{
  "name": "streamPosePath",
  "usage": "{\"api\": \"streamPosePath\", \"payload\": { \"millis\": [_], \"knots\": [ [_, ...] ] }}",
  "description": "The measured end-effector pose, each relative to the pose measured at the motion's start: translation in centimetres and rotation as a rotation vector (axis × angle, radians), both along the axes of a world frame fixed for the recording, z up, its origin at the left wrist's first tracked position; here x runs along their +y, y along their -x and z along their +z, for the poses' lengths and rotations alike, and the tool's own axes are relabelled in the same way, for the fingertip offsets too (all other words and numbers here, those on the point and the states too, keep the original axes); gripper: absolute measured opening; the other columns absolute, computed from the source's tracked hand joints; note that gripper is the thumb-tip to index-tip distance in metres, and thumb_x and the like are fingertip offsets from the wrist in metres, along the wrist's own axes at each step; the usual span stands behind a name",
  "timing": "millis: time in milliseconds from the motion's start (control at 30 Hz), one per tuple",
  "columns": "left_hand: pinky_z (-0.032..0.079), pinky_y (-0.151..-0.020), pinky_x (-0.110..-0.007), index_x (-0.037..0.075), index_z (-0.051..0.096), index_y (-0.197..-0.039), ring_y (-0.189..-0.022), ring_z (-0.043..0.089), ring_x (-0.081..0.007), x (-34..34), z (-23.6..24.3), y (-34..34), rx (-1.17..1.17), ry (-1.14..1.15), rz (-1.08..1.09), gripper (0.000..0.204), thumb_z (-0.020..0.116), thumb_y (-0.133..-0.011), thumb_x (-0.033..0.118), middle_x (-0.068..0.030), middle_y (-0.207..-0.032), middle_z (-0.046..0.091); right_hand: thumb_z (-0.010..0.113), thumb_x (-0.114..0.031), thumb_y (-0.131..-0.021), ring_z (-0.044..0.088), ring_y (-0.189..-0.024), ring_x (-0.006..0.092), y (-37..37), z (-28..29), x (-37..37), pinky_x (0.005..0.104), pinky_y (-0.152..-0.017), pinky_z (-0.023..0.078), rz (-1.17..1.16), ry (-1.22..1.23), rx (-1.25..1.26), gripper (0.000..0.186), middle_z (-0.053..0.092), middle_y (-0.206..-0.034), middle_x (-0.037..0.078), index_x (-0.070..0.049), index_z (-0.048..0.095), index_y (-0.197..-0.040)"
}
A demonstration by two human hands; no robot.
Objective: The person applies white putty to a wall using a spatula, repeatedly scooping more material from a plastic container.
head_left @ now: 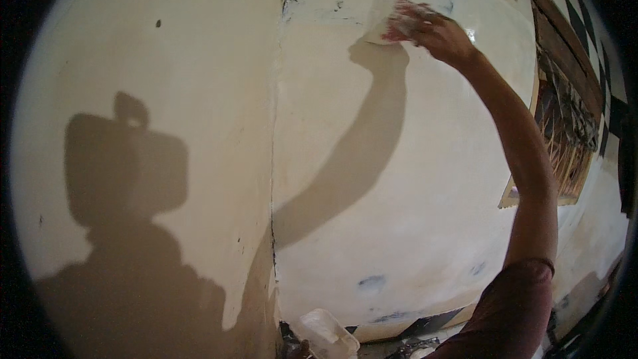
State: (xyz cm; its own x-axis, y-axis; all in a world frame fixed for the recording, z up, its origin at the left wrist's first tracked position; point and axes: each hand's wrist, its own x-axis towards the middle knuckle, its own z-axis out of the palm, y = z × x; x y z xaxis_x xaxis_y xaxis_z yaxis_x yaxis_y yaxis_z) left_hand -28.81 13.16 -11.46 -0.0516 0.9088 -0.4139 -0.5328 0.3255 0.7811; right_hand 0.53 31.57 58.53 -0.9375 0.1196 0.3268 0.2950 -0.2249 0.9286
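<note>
My right hand point(432, 30), flecked with white, reaches high on the cream wall point(372, 160) and grips a putty scraper point(380, 17) with a wide pale blade and what looks like a red handle. The blade lies against the wall beside rough bluish-grey patches. Low at the bottom centre, my left hand point(298, 349) is mostly out of frame, its fingers round the edge of a white plastic tub point(325, 332) with pale material in it. My shadow falls across the wall, and a dark vertical crack point(272, 126) runs down it.
At the right is an opening with a wooden frame point(565, 33) and crumpled dark material point(575, 120). Black-and-white checkered surfaces point(581, 13) border the wall at top right. Along the wall's foot lie a checkered band point(432, 324) and indistinct dark clutter point(415, 346).
</note>
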Motion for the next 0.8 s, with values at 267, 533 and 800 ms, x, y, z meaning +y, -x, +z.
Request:
{"api": "streamPosePath", "payload": {
  "millis": [267,533,800],
  "knots": [
    [0.033,-0.046,-0.027,0.014,0.064,-0.09,-0.052,0.038,-0.0076,-0.5,-0.9,-0.9,0.008,0.015,0.0,0.021,0.063,-0.089,0.035,0.0049,-0.063,0.042,0.053,-0.019,-0.086,0.064,-0.086,0.0226,10.7,4.6,0.0,0.0366,-0.067,0.053,-0.075,-0.217,0.261,0.023,0.066,-0.099,0.006,-0.017,0.067,-0.104],
    [0.034,-0.048,-0.027,0.013,0.064,-0.093,-0.053,0.039,-0.0079,-2.7,-0.9,-1.0,0.024,0.042,0.04,0.022,0.062,-0.089,0.035,0.0044,-0.064,0.043,0.048,-0.028,-0.09,0.061,-0.098,0.0352,12.7,-10.9,7.8,0.0579,-0.076,0.05,-0.183,0.195,0.414,0.042,0.063,-0.102,0.018,-0.001,0.054,-0.122],
    [0.052,-0.069,-0.039,0.001,0.063,-0.102,-0.081,0.062,-0.0194,-3.3,7.9,-3.9,-0.126,-0.102,0.047,0.031,0.066,-0.085,0.027,-0.0103,-0.094,0.064,0.058,-0.018,-0.085,0.058,-0.088,0.0267,6.1,-29.8,-12.6,0.0349,-0.068,0.055,-0.019,0.55,0.375,0.042,0.06,-0.1,0.017,0.005,0.054,-0.12]
  ]
}}
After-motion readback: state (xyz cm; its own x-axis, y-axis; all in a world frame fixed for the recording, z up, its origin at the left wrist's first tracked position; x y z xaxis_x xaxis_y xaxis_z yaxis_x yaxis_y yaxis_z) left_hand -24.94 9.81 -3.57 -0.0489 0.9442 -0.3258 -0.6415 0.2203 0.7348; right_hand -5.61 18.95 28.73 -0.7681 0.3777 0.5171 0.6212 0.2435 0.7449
